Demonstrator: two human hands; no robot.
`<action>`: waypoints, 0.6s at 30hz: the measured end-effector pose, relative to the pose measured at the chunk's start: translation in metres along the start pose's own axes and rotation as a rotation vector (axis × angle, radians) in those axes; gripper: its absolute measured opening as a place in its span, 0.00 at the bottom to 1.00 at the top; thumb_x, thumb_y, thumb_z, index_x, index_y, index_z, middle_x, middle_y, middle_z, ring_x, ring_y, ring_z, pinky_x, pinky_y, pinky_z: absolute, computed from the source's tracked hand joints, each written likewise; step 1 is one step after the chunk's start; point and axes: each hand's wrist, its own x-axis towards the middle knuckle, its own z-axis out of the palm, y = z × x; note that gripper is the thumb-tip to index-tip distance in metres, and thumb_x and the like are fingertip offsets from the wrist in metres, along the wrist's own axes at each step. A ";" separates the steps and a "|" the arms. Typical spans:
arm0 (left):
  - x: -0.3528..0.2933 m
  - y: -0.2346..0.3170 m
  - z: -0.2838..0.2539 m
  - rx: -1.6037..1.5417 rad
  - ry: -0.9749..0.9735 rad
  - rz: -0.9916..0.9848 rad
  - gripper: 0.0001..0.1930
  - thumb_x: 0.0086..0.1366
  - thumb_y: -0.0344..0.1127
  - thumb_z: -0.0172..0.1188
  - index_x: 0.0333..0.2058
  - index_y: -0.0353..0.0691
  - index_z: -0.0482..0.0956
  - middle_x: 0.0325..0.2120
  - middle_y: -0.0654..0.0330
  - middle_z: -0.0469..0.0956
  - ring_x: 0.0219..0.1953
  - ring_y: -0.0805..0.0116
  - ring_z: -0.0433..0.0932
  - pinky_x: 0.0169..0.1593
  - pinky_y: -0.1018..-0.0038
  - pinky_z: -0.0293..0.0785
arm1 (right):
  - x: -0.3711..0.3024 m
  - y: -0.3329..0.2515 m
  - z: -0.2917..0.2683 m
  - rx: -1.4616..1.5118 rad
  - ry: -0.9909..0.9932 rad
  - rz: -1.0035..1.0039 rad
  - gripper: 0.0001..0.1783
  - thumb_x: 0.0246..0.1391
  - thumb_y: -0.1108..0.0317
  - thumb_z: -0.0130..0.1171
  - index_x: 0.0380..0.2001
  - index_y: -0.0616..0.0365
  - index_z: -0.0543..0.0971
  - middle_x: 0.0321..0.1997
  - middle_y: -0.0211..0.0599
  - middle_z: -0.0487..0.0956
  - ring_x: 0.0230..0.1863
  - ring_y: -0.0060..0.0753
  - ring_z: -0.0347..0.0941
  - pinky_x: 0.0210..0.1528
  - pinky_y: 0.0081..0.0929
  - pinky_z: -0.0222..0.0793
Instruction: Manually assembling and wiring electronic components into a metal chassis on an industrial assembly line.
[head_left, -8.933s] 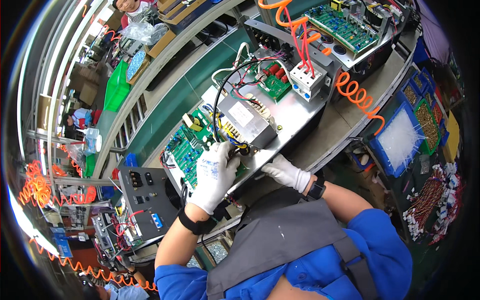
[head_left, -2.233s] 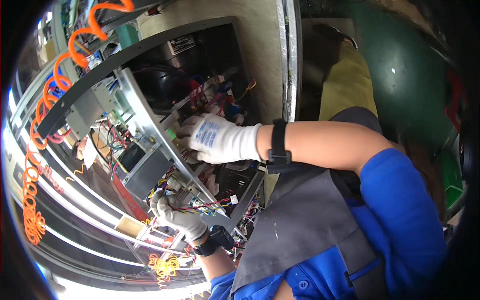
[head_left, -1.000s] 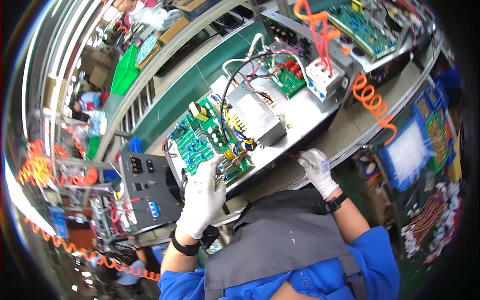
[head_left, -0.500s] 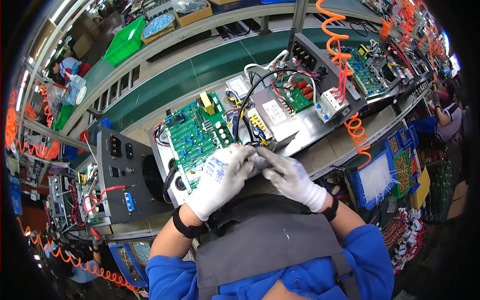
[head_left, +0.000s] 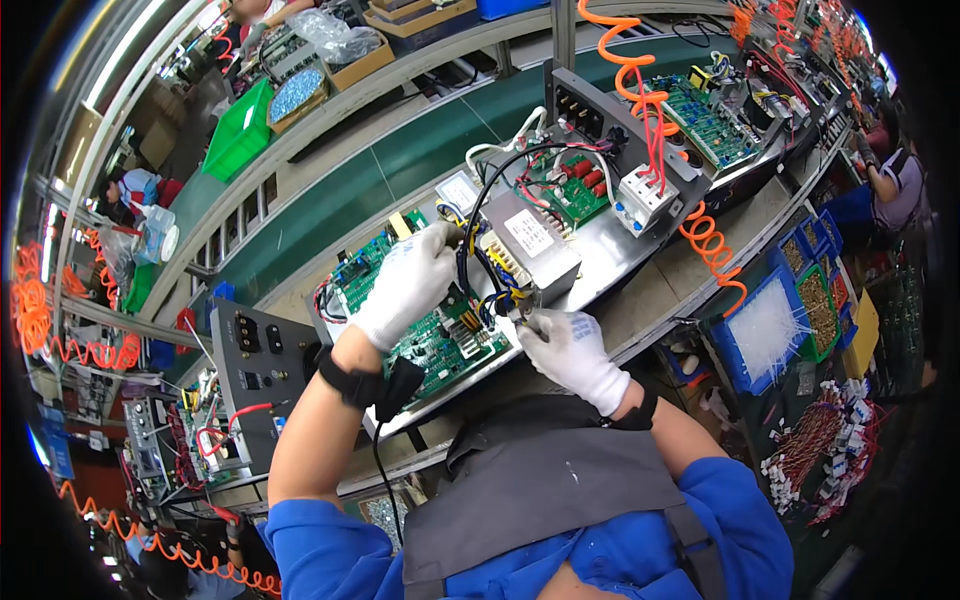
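Has white-gloved L hand [head_left: 412,285] part-curled by bent black cable [head_left: 480,195], over flat green PCB [head_left: 435,345]; can't tell if gripping; has white-gloved R hand [head_left: 575,360] nearly closed at blue-and-yellow wire bundle [head_left: 505,300], nr boxy grey metal unit [head_left: 545,265] w/ white label on silver chassis [head_left: 605,255]; can't confirm hold.

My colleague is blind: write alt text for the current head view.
A white-gloved left hand is over a green circuit board; the right hand is at bundled wires beside a grey block. The person wears a grey apron.

Circuit board [head_left: 436,352] left of transformer [head_left: 541,262], on chassis [head_left: 612,252].
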 end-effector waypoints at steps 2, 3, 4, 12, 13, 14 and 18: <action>0.019 -0.004 0.000 -0.086 -0.223 -0.177 0.13 0.60 0.26 0.45 0.41 0.33 0.77 0.26 0.62 0.75 0.28 0.77 0.72 0.33 0.78 0.69 | 0.010 -0.007 0.005 -0.077 0.000 0.030 0.15 0.59 0.57 0.55 0.28 0.58 0.79 0.23 0.47 0.77 0.25 0.52 0.76 0.29 0.43 0.69; 0.024 -0.006 -0.002 -0.063 -0.218 -0.185 0.13 0.60 0.26 0.45 0.41 0.33 0.77 0.26 0.62 0.75 0.28 0.77 0.72 0.33 0.78 0.69 | 0.015 -0.012 0.009 -0.080 -0.013 0.048 0.15 0.59 0.57 0.55 0.28 0.58 0.79 0.23 0.47 0.77 0.25 0.52 0.76 0.29 0.43 0.69; 0.029 -0.008 -0.002 -0.206 -0.279 -0.176 0.14 0.59 0.26 0.46 0.40 0.32 0.78 0.25 0.60 0.77 0.28 0.71 0.75 0.34 0.74 0.71 | 0.018 -0.016 0.013 -0.041 0.032 0.069 0.15 0.59 0.57 0.55 0.28 0.58 0.79 0.23 0.47 0.77 0.26 0.52 0.76 0.30 0.43 0.69; 0.030 -0.028 -0.017 -0.494 -0.510 -0.133 0.13 0.59 0.25 0.47 0.41 0.36 0.77 0.24 0.68 0.74 0.23 0.82 0.71 0.27 0.83 0.67 | 0.014 -0.022 0.023 0.035 0.087 0.106 0.15 0.59 0.58 0.55 0.25 0.59 0.74 0.22 0.48 0.73 0.26 0.51 0.73 0.31 0.43 0.67; 0.033 -0.032 -0.020 -0.590 -0.551 -0.203 0.11 0.60 0.26 0.48 0.39 0.37 0.77 0.21 0.69 0.73 0.21 0.82 0.70 0.23 0.83 0.66 | 0.015 -0.022 0.025 0.020 0.086 0.148 0.15 0.60 0.58 0.54 0.25 0.58 0.75 0.21 0.48 0.73 0.25 0.51 0.73 0.30 0.43 0.67; 0.037 -0.034 -0.020 -0.590 -0.552 -0.200 0.08 0.61 0.29 0.50 0.36 0.39 0.76 0.17 0.70 0.71 0.17 0.81 0.69 0.18 0.83 0.63 | 0.018 -0.023 0.029 0.012 0.098 0.154 0.15 0.60 0.58 0.54 0.25 0.58 0.75 0.21 0.48 0.73 0.25 0.51 0.73 0.30 0.43 0.67; 0.056 -0.040 -0.023 -0.521 -0.752 -0.153 0.06 0.68 0.33 0.53 0.37 0.39 0.77 0.18 0.71 0.73 0.18 0.82 0.73 0.20 0.84 0.68 | 0.030 -0.031 0.044 -0.133 0.202 0.200 0.18 0.59 0.53 0.53 0.23 0.54 0.77 0.22 0.46 0.76 0.26 0.48 0.76 0.30 0.43 0.67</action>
